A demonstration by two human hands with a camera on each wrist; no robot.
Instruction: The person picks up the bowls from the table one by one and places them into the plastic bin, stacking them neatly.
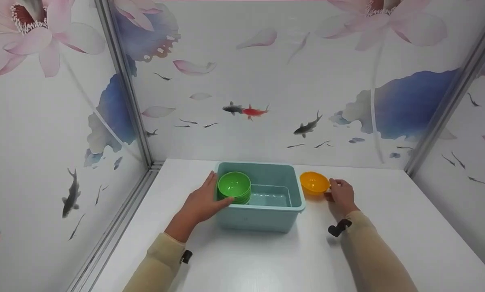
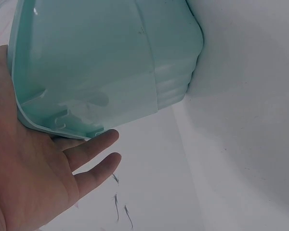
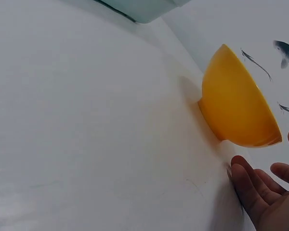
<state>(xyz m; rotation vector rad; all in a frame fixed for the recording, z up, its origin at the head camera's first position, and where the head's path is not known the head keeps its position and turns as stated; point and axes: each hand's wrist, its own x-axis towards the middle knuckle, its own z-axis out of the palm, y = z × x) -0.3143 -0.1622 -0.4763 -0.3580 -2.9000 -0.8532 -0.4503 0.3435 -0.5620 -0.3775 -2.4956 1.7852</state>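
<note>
A teal plastic tub point(image 1: 262, 215) stands on the white table point(image 1: 266, 259), with a stack of green bowls point(image 1: 234, 187) in its left half. My left hand point(image 1: 204, 201) lies flat against the tub's left wall, fingers straight; the left wrist view shows the palm point(image 2: 24, 159) under the tub's rim point(image 2: 48, 122). An orange bowl point(image 1: 314, 182) stands upright on the table just right of the tub. My right hand point(image 1: 341, 194) sits beside it, fingers relaxed and holding nothing. In the right wrist view the orange bowl point(image 3: 236, 106) is a little apart from my fingertips point(image 3: 245, 183).
Walls printed with lotus flowers and fish close the table at the back point(image 1: 266, 101), left point(image 1: 43, 142) and right point(image 1: 469, 162). Bare table surface lies in front of the tub and to the right of the orange bowl.
</note>
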